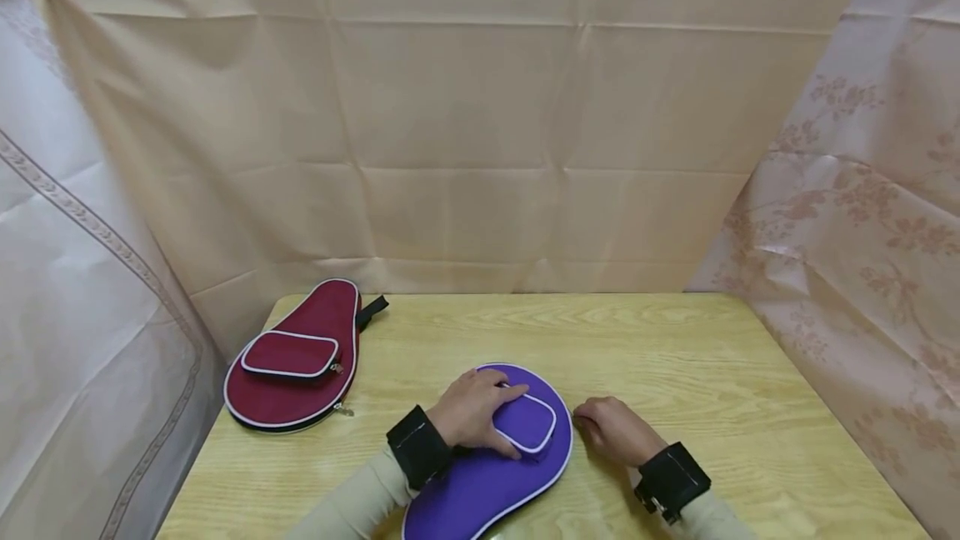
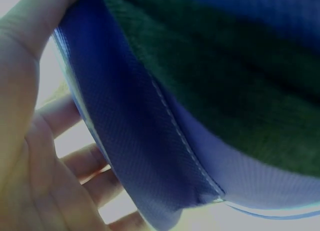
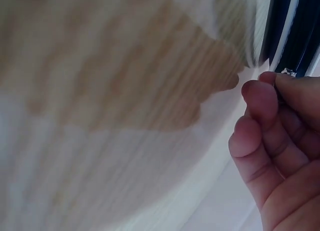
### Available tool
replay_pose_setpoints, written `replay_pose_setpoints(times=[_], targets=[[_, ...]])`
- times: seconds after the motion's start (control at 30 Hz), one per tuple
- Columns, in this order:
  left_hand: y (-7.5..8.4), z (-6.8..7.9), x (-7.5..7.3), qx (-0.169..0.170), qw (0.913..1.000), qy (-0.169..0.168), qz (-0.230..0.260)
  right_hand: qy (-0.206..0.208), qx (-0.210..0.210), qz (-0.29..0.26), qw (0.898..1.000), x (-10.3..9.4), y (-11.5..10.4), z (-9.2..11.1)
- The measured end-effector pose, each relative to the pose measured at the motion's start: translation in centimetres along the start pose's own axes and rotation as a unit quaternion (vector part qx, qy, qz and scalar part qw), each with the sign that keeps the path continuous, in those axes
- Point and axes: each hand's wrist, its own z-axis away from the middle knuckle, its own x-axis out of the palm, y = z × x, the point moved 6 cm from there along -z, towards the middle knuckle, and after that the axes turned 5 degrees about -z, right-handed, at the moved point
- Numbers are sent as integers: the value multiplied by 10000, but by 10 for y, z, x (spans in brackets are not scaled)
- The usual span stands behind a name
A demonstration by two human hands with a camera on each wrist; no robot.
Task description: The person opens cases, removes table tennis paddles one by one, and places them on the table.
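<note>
A purple, bat-shaped zip case with white piping lies at the table's front, its rounded end pointing away. My left hand is on top of it, thumb and fingers gripping either side of the small raised pocket. The left wrist view shows the fingers reaching along the pocket's edge. At the case's right rim, my right hand has its fingers curled in. Thumb and index finger pinch the zipper pull there, mostly hidden, beside a metal slider in the right wrist view.
A dark red case of the same shape lies at the back left of the wooden table, its black strap sticking out to the right. Beige cloth hangs behind the table, with patterned cloth to the right.
</note>
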Motion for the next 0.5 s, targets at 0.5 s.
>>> replay_pose_setpoints(times=[0.5], targets=[[3,3,-3,-913,9943,540,-103,75,229,-311,9992,7,-13,13]])
